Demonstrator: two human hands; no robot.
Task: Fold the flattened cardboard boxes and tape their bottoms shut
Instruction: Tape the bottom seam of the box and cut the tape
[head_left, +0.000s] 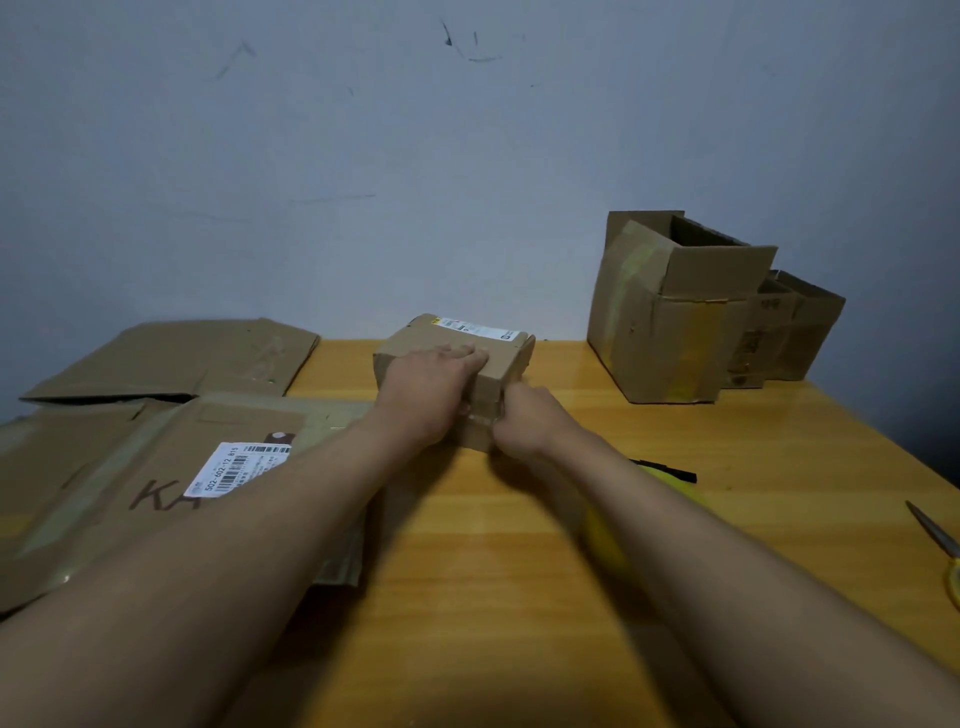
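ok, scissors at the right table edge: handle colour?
Yellow handle on the metal scissors, head view, partly cut off by the frame.

A white label (244, 467) on the flat cardboard (130, 467) reads "502-602-12 815"; handwritten "KA" stands below it.

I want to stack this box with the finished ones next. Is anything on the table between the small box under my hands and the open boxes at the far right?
Nothing visible: bare orange wooden table separates the small brown cardboard box from the open cardboard boxes.
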